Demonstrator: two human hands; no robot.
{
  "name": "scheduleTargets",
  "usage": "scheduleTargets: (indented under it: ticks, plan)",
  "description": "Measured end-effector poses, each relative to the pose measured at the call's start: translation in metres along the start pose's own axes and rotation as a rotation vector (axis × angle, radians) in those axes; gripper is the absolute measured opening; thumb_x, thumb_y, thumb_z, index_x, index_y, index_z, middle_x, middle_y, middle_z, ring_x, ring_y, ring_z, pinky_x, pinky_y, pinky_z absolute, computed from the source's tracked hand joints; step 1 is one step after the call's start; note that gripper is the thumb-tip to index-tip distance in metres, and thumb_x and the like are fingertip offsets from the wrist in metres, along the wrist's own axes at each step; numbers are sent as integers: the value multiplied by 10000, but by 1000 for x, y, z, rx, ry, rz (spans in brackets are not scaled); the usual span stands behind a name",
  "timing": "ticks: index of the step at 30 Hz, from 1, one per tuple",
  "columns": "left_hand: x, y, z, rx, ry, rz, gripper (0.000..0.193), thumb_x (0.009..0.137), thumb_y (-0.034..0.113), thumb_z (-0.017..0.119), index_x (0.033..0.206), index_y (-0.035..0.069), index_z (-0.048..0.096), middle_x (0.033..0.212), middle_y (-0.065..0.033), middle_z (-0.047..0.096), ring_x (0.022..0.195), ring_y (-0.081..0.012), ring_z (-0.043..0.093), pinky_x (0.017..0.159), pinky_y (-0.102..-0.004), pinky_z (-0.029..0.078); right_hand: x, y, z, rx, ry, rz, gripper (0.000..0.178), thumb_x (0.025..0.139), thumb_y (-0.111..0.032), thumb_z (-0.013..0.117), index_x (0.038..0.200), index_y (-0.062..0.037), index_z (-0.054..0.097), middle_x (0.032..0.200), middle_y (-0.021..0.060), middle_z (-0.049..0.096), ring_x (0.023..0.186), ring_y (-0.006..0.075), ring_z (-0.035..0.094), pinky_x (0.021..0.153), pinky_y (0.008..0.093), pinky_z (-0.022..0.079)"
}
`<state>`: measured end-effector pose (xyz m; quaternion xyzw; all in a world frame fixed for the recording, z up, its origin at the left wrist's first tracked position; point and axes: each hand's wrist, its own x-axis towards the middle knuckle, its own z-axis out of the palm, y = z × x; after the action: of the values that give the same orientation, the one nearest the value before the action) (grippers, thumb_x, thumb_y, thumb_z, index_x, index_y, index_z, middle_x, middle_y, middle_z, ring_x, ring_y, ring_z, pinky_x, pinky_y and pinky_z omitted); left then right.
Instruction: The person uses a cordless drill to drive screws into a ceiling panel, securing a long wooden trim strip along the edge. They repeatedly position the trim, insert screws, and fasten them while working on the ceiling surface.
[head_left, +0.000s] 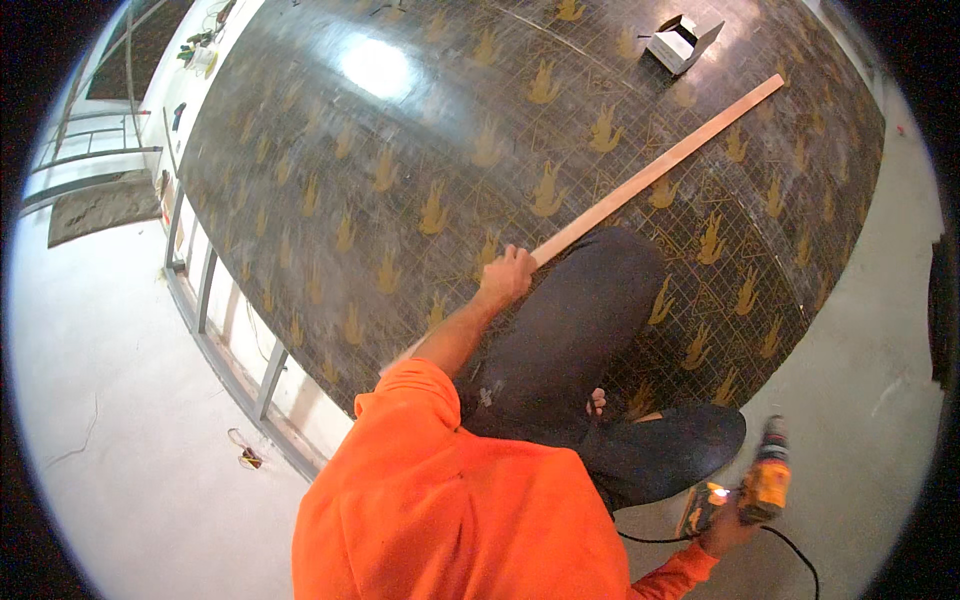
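My left hand [508, 275] is closed around a long, flat strip of wood [660, 166]. The strip slants across the dark, gold-printed board to the far right, and its near end passes under my left arm. Off to the right, beside my bent leg, my right hand [730, 528] grips a yellow and black cordless drill [767, 478] by its handle. The drill's chuck points away from me, and a small light glows near its base. The drill and right hand are slightly blurred.
I sit on the large patterned board [430, 210]. An opened white box [678, 46] stands near its far right edge. A grey metal frame [235, 375] runs along the left side. A black cable [797, 552] lies by the drill, and a small item with wires [247, 455] at the lower left.
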<state>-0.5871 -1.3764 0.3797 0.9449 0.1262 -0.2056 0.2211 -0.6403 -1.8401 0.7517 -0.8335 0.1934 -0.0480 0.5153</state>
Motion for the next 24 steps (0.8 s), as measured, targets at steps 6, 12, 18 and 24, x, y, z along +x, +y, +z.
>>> scheduleTargets:
  ticks: [6,12,18,24]
  plan:
    - [38,-13,-63,-365,179,-206,339,825,178,622,1094,5,507,1057,-229,572,956,-383,611,728,-468,524,21,-5,-1,7,415,-193,332,945,-167,544,1237,-12,575,1141,155,618,1039,249,595,917,369,491]
    - [29,53,-164,-1023,71,-69,209,827,34,606,1010,1,512,951,-142,635,901,-229,647,784,-356,514,43,-28,11,-25,206,-346,345,939,-132,559,1260,-3,553,1163,144,616,952,211,607,843,354,512]
    - [-34,124,-178,-1248,-142,242,160,865,24,598,1006,23,521,982,-85,666,825,-158,648,738,-305,524,29,-75,31,669,-50,169,485,898,-5,607,1352,-25,438,1296,136,580,825,146,636,669,278,548]
    - [-81,165,-170,-1354,-397,79,126,899,83,605,1004,40,551,913,-54,687,680,-99,593,600,-251,484,37,-77,30,492,-37,86,498,832,-54,672,1295,-25,490,1243,118,599,780,109,608,663,273,554]
